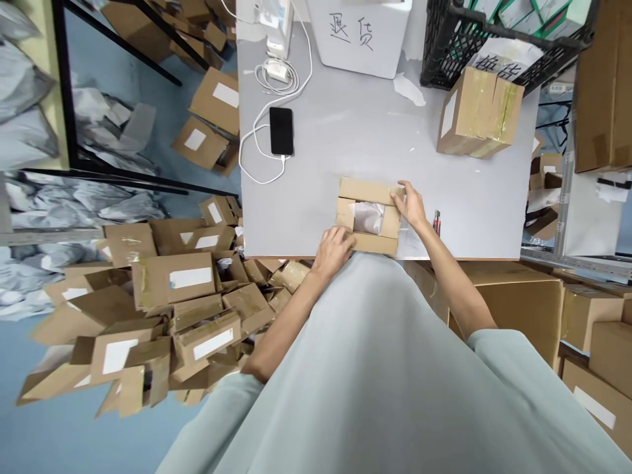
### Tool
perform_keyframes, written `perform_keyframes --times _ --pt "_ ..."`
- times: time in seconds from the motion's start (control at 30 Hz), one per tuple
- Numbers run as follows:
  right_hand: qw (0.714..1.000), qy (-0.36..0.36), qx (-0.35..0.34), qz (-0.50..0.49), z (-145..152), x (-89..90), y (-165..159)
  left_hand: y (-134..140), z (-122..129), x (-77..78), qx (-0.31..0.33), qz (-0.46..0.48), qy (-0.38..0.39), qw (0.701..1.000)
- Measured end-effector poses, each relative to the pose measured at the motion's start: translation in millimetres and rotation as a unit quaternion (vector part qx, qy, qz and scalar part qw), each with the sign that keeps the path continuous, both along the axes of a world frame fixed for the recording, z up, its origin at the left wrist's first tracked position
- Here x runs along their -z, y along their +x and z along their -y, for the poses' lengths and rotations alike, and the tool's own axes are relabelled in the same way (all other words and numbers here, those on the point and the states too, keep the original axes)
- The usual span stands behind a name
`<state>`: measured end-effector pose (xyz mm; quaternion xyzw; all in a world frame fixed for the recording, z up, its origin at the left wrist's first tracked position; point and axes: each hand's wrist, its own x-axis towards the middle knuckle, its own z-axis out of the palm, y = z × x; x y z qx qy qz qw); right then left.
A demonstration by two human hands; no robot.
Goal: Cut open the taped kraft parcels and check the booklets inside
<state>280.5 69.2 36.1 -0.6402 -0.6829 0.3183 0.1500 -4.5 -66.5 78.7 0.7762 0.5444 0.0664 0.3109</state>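
A small cardboard box (370, 191) sits at the front edge of the table with its top flaps folded outward. Through its opening shows something in clear or whitish plastic (368, 217), whose kind I cannot make out. My left hand (334, 250) has its fingers curled against the box's lower left corner. At the upper right corner, my right hand (411, 205) grips the edge, thumb over the flap and fingers along the outside. Just right of my right forearm lies a red and black box cutter (437, 222).
On the grey table (326, 131) are a charging phone (281, 131), a power strip (279, 33), a white bin (358, 39), a taped carton (478, 115) and a black crate (437, 52). Several opened boxes (178, 276) pile up at left. A large carton (508, 309) stands below right.
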Motion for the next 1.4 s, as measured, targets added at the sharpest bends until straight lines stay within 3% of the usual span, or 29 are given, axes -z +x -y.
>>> perform_keyframes --times 0.1,0.2,0.33,0.43,0.6,0.8,1.03,1.23,1.3,1.4 --pt "0.998 -0.007 0.028 0.047 -10.8 3.7 -12.3 3.7 0.9 6.5 0.023 -0.002 -0.008 1.000" --pt "0.996 0.029 0.005 0.086 -4.8 -8.0 -23.4 9.7 -2.3 8.8 0.048 0.007 -0.034 0.998" --pt "0.993 0.067 -0.045 0.086 30.1 -33.6 -36.9 23.1 -18.8 7.8 0.025 0.073 -0.064 0.995" --pt "0.992 0.048 -0.051 0.106 61.4 -42.6 -48.2 34.1 -40.5 12.1 -0.013 0.102 -0.094 0.990" --pt "0.989 0.020 -0.012 0.147 81.1 -35.4 -54.2 43.1 -67.0 30.2 -0.007 0.039 -0.159 0.986" --pt "0.986 0.009 0.027 0.164 83.9 -24.8 -47.0 49.5 -62.3 36.6 -0.020 0.003 -0.162 0.987" --pt "0.985 -0.023 0.044 0.168 96.1 -27.0 -61.4 59.4 -53.4 18.5 -0.008 -0.070 -0.120 0.990" --pt "0.992 0.032 0.065 0.101 108.3 -36.8 -19.4 48.8 -41.5 -16.0 -0.005 -0.128 -0.035 0.991" --pt "0.990 0.034 0.101 0.089 113.4 -33.1 0.1 42.9 -41.7 -26.3 -0.023 -0.176 -0.054 0.983" --pt "0.988 0.029 0.129 0.078 119.1 -23.4 18.5 40.0 -47.7 -35.6 -0.042 -0.260 -0.140 0.954"
